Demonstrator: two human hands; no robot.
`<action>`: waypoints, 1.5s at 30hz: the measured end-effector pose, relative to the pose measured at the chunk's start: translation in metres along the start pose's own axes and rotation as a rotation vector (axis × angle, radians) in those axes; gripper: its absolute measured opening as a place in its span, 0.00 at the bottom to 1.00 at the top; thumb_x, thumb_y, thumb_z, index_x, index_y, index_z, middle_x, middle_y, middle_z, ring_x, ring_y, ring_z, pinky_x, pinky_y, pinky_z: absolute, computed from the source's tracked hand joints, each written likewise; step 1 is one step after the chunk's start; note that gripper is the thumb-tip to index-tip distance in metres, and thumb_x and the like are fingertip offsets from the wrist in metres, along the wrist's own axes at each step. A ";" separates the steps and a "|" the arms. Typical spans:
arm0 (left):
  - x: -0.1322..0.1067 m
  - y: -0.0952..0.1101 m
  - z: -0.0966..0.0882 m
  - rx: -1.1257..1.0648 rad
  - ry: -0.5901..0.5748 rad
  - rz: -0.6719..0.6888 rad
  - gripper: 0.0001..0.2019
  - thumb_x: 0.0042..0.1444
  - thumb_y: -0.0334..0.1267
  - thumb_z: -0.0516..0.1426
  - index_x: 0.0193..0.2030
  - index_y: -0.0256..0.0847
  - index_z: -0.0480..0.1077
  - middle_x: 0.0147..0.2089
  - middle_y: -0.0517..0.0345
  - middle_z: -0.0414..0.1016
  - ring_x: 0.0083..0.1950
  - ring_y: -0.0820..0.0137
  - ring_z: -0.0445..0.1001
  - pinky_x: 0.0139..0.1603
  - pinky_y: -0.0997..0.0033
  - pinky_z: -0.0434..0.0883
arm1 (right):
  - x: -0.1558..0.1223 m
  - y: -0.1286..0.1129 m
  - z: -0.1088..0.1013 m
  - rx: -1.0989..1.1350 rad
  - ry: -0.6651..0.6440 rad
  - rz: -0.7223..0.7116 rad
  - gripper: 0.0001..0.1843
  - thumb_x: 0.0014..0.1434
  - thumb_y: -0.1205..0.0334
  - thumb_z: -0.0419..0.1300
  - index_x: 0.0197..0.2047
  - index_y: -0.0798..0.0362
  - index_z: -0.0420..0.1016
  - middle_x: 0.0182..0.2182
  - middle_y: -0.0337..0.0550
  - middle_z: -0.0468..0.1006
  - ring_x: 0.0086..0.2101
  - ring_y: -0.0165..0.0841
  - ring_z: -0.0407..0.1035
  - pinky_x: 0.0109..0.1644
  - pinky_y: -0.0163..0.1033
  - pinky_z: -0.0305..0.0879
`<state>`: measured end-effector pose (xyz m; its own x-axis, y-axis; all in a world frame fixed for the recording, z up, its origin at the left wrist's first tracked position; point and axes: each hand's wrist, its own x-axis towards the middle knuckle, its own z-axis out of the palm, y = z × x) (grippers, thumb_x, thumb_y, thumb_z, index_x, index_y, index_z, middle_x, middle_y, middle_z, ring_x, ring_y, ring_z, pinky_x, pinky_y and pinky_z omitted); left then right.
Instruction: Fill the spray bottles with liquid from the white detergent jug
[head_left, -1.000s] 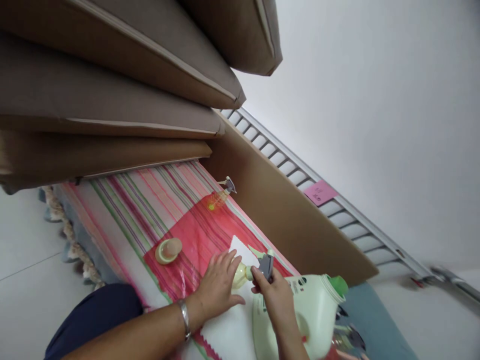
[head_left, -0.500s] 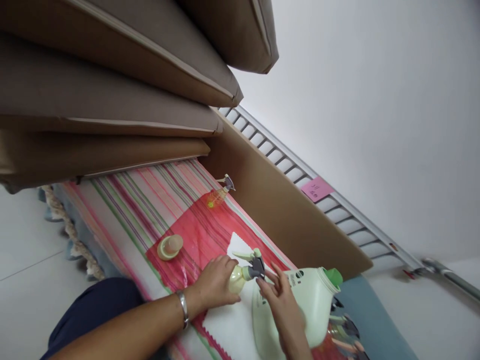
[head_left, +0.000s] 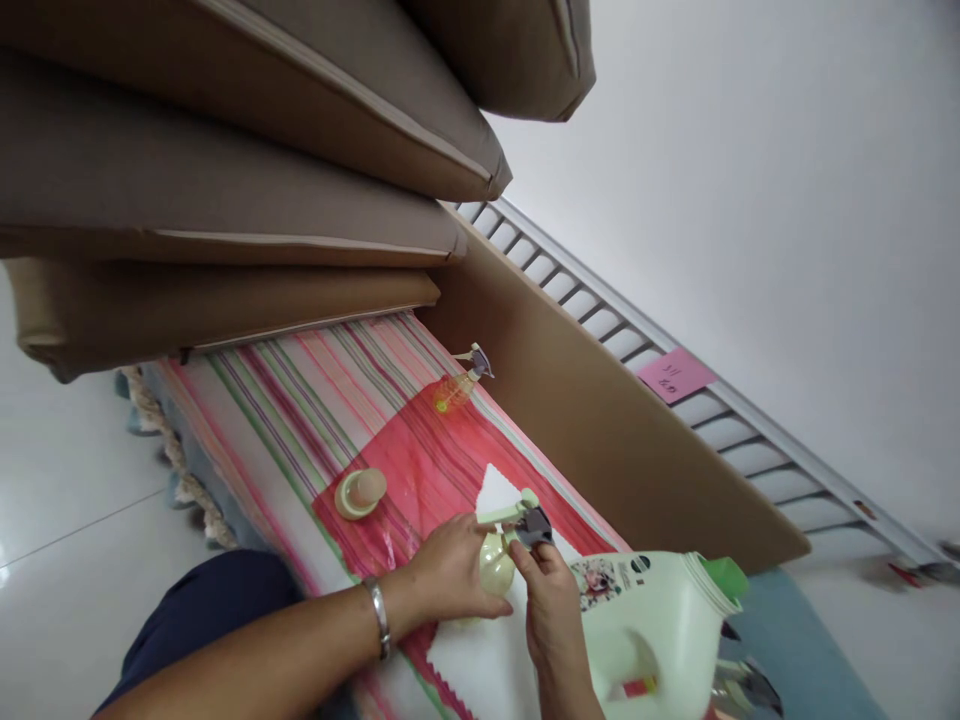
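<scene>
A small spray bottle (head_left: 496, 565) with pale yellow contents is between my hands, over a white cloth (head_left: 480, 655). Its body sits in the grip of my left hand (head_left: 456, 572), which wears a silver bracelet. At the neck, just under the dark grey and light green spray head (head_left: 529, 522), the fingers of my right hand (head_left: 553, 600) are closed. A large pale green jug (head_left: 667, 630) with a bright green cap lies on its side, right beside my right hand.
Another spray bottle (head_left: 457, 388) lies by the brown board (head_left: 600, 410). A round cream-green cap or cup (head_left: 361, 493) rests on the red sheet (head_left: 409, 480) over striped cloth (head_left: 277, 400). Thick brown cushions (head_left: 225, 190) are stacked at upper left. A pink note (head_left: 677, 376) hangs on the white railing (head_left: 577, 300).
My right fingers have moved in from beside the spray head and closed round the bottle's neck. The whole view has shifted slightly, so the jug shows farther right.
</scene>
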<state>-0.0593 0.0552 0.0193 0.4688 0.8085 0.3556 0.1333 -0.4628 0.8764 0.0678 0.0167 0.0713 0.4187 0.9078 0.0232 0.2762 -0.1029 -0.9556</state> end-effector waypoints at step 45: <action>0.007 -0.002 0.011 0.117 -0.063 0.027 0.35 0.34 0.50 0.66 0.51 0.42 0.64 0.45 0.52 0.70 0.45 0.58 0.68 0.48 0.60 0.67 | 0.003 0.026 -0.022 0.072 -0.146 -0.032 0.22 0.46 0.53 0.65 0.45 0.49 0.74 0.42 0.45 0.78 0.50 0.42 0.65 0.56 0.48 0.60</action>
<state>-0.0466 0.0578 0.0170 0.5272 0.7724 0.3543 0.2191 -0.5265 0.8215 0.0947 0.0078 0.0531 0.2787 0.9603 0.0157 0.2221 -0.0485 -0.9738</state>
